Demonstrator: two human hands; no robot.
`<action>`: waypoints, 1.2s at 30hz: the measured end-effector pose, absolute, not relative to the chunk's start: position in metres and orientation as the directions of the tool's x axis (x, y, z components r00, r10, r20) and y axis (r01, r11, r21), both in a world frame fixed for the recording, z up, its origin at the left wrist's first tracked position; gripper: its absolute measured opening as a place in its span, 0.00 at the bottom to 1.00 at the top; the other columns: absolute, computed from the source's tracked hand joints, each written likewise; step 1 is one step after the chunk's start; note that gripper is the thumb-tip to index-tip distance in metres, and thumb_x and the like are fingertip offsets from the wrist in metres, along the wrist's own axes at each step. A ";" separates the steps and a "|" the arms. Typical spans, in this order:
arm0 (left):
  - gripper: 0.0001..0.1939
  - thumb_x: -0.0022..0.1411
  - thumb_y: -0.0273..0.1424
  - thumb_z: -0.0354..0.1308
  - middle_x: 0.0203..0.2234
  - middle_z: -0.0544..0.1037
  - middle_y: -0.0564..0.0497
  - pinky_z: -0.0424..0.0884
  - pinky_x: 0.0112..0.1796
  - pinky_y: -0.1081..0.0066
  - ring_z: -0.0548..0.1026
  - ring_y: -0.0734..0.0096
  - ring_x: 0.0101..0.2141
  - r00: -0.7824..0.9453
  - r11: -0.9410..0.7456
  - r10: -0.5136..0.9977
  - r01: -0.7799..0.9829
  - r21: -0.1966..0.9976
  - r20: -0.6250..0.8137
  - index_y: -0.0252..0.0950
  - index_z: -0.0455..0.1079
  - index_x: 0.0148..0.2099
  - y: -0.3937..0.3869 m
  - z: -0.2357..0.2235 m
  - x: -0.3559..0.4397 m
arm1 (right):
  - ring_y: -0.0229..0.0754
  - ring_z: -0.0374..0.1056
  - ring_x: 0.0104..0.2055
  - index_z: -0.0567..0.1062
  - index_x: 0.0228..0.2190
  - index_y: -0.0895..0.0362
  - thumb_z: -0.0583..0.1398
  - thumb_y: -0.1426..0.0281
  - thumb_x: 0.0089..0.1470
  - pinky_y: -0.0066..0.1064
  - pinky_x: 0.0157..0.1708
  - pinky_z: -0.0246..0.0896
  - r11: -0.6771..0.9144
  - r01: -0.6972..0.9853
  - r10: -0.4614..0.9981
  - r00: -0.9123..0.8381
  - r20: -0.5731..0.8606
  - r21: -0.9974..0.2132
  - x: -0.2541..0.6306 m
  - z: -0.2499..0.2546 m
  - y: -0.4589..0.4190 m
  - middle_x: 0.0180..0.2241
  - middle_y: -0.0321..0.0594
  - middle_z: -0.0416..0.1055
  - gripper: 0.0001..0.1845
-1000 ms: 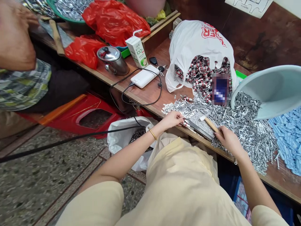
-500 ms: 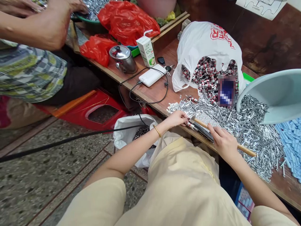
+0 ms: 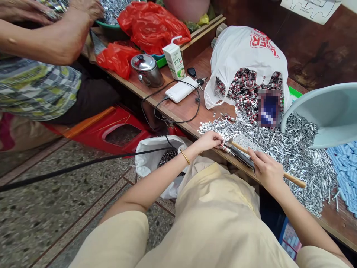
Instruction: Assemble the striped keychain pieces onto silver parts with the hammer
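My left hand point(image 3: 209, 141), with a gold bangle at the wrist, is closed at the fingertips over a small red-and-silver metal part point(image 3: 225, 147) at the bench edge. My right hand point(image 3: 268, 168) is wrapped round the light wooden handle of a hammer point(image 3: 294, 180). Its small metal head point(image 3: 229, 141) is close to my left fingertips. Under the handle lies a dark grey bar point(image 3: 243, 156), running from the small part towards my right hand. Beyond both hands spreads a heap of small silver metal pieces point(image 3: 295, 156).
A white plastic bag point(image 3: 248, 44) spills red-and-silver parts; a tipped pale basin point(image 3: 334, 111) and blue pieces point(image 3: 346, 171) lie right. Left are a power bank point(image 3: 181, 90), drink carton point(image 3: 174, 61) and metal mug point(image 3: 147, 70). Below hangs a white sack point(image 3: 147, 152). Another person's arm point(image 3: 55, 41) works far left.
My right hand and the hammer handle have shifted very slightly right and down. The other person's arms have moved a little. My left hand stays at nearly the same spot.
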State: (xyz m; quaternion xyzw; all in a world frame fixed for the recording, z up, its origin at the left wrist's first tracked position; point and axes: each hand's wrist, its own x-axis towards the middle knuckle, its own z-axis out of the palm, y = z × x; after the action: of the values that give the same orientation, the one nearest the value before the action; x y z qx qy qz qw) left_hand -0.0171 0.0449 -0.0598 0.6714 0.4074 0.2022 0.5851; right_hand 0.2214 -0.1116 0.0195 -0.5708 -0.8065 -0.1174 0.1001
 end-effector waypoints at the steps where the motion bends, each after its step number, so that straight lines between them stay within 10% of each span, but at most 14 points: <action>1: 0.06 0.52 0.24 0.58 0.18 0.76 0.55 0.67 0.27 0.76 0.73 0.74 0.22 0.592 -0.024 0.785 0.327 0.945 -0.185 0.32 0.76 0.27 0.045 -0.059 -0.017 | 0.40 0.70 0.35 0.72 0.59 0.51 0.55 0.82 0.57 0.33 0.28 0.53 0.310 0.948 0.901 -0.316 0.296 0.067 0.223 0.020 -0.112 0.39 0.37 0.80 0.31; 15: 0.08 0.53 0.25 0.56 0.17 0.74 0.55 0.63 0.26 0.76 0.70 0.75 0.21 0.627 -0.107 0.762 0.370 0.923 -0.163 0.32 0.77 0.28 0.044 -0.048 -0.013 | 0.41 0.72 0.37 0.73 0.60 0.52 0.55 0.81 0.58 0.31 0.30 0.56 0.285 0.957 0.896 -0.285 0.339 0.051 0.221 0.019 -0.113 0.42 0.40 0.81 0.30; 22: 0.15 0.56 0.24 0.57 0.25 0.80 0.53 0.66 0.23 0.80 0.77 0.74 0.25 0.482 0.178 0.843 0.165 0.970 -0.236 0.33 0.76 0.46 0.030 -0.046 -0.013 | 0.47 0.72 0.44 0.76 0.56 0.53 0.54 0.68 0.67 0.35 0.40 0.67 0.159 0.915 0.977 -0.091 0.194 -0.370 0.246 0.000 -0.113 0.46 0.45 0.76 0.20; 29: 0.12 0.61 0.28 0.60 0.32 0.83 0.46 0.79 0.37 0.72 0.80 0.74 0.32 0.565 0.382 0.773 -0.051 0.923 -0.288 0.31 0.79 0.46 0.019 -0.050 -0.018 | 0.54 0.64 0.46 0.81 0.46 0.55 0.54 0.66 0.65 0.48 0.47 0.62 -0.026 0.975 0.964 0.082 0.251 -0.221 0.318 -0.025 -0.109 0.44 0.50 0.75 0.17; 36: 0.10 0.65 0.33 0.63 0.38 0.81 0.46 0.76 0.39 0.68 0.78 0.69 0.36 0.431 -0.277 0.884 0.177 0.945 0.178 0.37 0.82 0.46 0.003 -0.056 -0.016 | 0.50 0.62 0.37 0.79 0.30 0.57 0.55 0.66 0.57 0.41 0.39 0.57 -0.230 0.945 0.941 0.277 0.196 -0.234 0.369 -0.046 -0.081 0.34 0.50 0.77 0.14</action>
State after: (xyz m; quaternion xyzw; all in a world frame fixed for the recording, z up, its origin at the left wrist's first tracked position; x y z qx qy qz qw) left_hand -0.0157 0.0027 -0.0560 0.7043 0.3768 0.3772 0.4687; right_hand 0.3695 -0.0814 -0.0462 -0.7841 -0.6011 -0.0067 0.1544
